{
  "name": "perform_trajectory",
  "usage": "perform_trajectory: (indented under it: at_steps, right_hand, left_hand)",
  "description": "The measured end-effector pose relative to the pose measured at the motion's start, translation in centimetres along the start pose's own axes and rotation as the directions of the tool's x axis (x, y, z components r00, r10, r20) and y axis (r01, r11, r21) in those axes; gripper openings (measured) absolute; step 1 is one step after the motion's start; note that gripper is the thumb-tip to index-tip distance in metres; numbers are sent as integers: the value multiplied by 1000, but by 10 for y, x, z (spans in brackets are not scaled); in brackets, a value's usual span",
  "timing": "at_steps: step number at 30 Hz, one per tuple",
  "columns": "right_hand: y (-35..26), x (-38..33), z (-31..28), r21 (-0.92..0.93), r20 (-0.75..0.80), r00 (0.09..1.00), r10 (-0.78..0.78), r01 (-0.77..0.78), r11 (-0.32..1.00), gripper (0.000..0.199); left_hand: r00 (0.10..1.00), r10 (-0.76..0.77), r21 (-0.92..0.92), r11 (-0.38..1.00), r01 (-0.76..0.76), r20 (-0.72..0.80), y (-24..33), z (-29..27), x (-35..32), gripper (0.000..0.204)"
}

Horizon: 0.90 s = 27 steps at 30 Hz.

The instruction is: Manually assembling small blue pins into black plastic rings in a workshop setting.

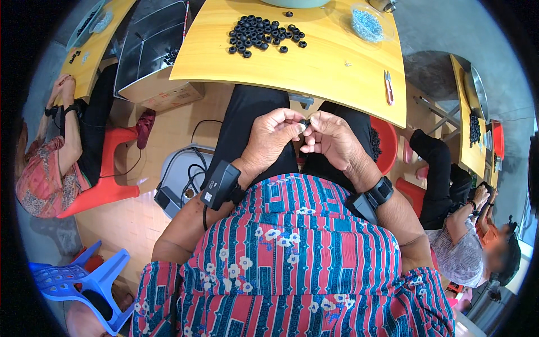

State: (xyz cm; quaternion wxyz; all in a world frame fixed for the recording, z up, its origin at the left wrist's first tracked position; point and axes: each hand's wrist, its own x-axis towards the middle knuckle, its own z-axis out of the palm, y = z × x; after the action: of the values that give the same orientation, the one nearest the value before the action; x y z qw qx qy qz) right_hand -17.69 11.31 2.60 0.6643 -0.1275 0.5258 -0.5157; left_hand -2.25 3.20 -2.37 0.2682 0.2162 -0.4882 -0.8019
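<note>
My left hand and my right hand meet above my lap, just off the table's near edge. Thumbs and fingers of both pinch a small black round part. Most of it is hidden by the fingertips. On the yellow table ahead lies a loose pile of small black rings with holes through their middles. A clear plastic tub of tiny silvery-blue pieces stands farther right. A small pair of thread snips lies near the table's right edge.
Beside my right thigh is a red container with black parts inside. An open carton lined in black stands left of the table. A white stool with cables is at my left. People sit working on both sides; a blue stool stands lower left.
</note>
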Motion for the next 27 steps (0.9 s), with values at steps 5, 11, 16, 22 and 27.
perform_trajectory:
  at_steps: [5,11,16,22,27]
  right_hand:
    - [1,-1,-4,2,110,993,47,-47,999,29]
    - [5,2,-9,37,176,984,14,-21,999,29]
    - [6,4,-10,34,195,981,-2,-5,999,28]
    - [3,3,-3,13,176,984,-28,26,1000,26]
    - [2,1,4,-200,116,987,-113,134,971,23]
  left_hand:
    - [996,87,106,991,-85,-17,3,2,-1,15]
    - [991,132,149,981,-128,-18,3,1,1,16]
    - [990,141,190,973,-134,-22,1,-1,3,17]
    - [994,106,114,988,-104,-13,-3,-1,3,18]
    - [997,64,45,997,-66,34,5,2,3,29]
